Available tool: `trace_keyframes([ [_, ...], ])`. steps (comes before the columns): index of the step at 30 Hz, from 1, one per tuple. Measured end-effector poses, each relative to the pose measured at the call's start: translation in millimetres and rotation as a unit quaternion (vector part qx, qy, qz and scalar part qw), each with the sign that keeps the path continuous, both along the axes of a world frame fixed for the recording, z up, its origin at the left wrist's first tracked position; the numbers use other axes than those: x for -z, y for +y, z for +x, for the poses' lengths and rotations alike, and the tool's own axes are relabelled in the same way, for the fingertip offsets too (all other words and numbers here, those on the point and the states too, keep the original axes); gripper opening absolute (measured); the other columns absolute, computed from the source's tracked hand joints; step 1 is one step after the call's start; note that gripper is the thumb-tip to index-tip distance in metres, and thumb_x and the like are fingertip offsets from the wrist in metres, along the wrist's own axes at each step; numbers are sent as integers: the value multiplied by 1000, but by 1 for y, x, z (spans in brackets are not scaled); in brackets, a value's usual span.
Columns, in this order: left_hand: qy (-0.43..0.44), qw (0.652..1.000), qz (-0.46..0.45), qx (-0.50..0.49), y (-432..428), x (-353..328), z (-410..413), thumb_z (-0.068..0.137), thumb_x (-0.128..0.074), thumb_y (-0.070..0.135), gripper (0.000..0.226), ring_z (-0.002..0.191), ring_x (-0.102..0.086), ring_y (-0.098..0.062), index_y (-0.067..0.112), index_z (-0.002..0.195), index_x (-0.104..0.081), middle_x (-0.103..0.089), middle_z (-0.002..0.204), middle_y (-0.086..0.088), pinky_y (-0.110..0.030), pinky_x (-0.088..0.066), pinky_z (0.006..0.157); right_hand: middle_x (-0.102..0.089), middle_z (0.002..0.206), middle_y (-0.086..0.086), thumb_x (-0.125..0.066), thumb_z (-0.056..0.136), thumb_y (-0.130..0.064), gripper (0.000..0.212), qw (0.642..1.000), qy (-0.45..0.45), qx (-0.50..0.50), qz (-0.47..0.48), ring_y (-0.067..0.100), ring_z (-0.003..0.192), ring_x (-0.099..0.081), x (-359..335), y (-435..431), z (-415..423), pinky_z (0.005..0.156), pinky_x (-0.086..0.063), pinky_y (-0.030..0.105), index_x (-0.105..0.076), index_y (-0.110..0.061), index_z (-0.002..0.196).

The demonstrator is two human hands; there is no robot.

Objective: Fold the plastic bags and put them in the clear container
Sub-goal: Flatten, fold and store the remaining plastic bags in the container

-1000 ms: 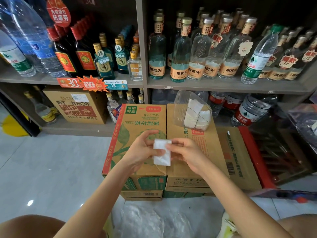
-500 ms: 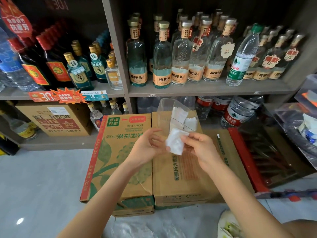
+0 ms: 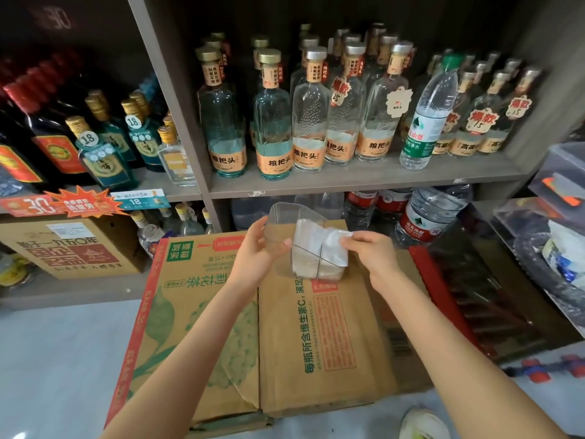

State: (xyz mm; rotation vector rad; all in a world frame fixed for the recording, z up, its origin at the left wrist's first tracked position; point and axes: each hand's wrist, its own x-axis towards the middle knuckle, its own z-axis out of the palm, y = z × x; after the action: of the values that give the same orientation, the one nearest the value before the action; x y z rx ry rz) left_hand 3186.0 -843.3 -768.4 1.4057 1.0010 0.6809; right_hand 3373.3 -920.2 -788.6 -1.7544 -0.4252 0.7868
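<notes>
The fingers (image 3: pixel 357 239) of the right hand (image 3: pixel 375 256) are clamped in a pinch on a folded plastic bag (image 3: pixel 334 253). The bag is at the right side of the clear container (image 3: pixel 281 213), against the folded bags (image 3: pixel 308 248) inside. The left hand (image 3: pixel 256 256) grips the container's left wall, thumb in front. The container stands on a cardboard box (image 3: pixel 316 327) below the bottle shelf (image 3: pixel 364 179).

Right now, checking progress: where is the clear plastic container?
The clear plastic container rests mid head view on the brown cardboard box, between left hand and right hand.
</notes>
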Motion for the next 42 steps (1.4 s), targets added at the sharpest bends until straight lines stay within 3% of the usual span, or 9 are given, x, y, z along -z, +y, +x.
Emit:
trace_keyframes([
  [3,-35,999,4,5,-1,5,-6,85,-69,6,52,84,-63,8,27,128,-47,-60,108,15,-4,-45,60,-68,97,-6,-74,81,-22,17,996,-77,9,-40,16,98,-62,11,3,-5,88,-49,35,-72,-17,98],
  [8,-45,999,18,11,-7,16,-22,74,-78,18,61,111,-58,-4,34,127,-52,-62,121,16,-22,-49,85,-60,89,-2,-70,83,-30,17,942,-321,-28,-91,22,87,-59,18,-4,-19,81,-46,41,-73,-19,95],
  [12,-55,998,33,6,-12,19,-25,81,-73,6,58,110,-57,2,36,125,-51,-62,118,21,-28,-48,92,-53,87,-6,-73,80,-23,25,908,-418,-27,2,17,86,-53,24,-17,-18,79,-35,35,-70,-21,105],
  [16,-53,998,36,6,-12,17,-25,80,-74,7,57,107,-57,6,40,122,-51,-62,115,27,-27,-47,93,-54,105,-5,-62,81,-43,30,872,-483,-64,45,12,97,-46,27,-30,-9,83,-21,24,-71,-28,106],
  [20,-61,998,34,8,-12,17,-25,80,-74,8,57,105,-58,6,39,122,-51,-61,121,19,-24,-47,88,-56,124,-1,-57,77,-56,36,856,-504,-115,12,19,113,-45,25,-35,-2,91,-20,27,-75,-31,95],
  [26,-70,997,34,11,-12,17,-25,80,-74,6,57,106,-58,5,37,122,-51,-61,121,16,-26,-47,90,-39,148,0,-74,72,-52,38,840,-501,-163,-131,24,134,-31,18,-22,-5,104,-16,39,-70,-37,107],
  [32,-66,997,36,16,-13,17,-25,80,-73,6,57,102,-57,13,38,121,-51,-62,109,34,-23,-44,88,-26,155,0,-73,69,-59,46,828,-478,-194,-219,25,140,-22,11,-8,-10,110,-14,43,-63,-44,112],
  [38,-67,997,42,11,-15,22,-26,70,-77,23,60,111,-58,-1,38,122,-52,-62,121,19,-30,-48,93,-26,155,3,-74,71,-55,43,808,-463,-221,-291,29,139,-26,5,2,-15,109,-19,46,-61,-46,112],
  [42,-65,997,44,2,-16,21,-25,80,-76,8,56,108,-58,2,40,119,-52,-62,119,17,-25,-47,88,-24,157,3,-75,71,-54,47,808,-453,-226,-301,28,138,-28,1,4,-15,107,-21,45,-61,-45,114],
])
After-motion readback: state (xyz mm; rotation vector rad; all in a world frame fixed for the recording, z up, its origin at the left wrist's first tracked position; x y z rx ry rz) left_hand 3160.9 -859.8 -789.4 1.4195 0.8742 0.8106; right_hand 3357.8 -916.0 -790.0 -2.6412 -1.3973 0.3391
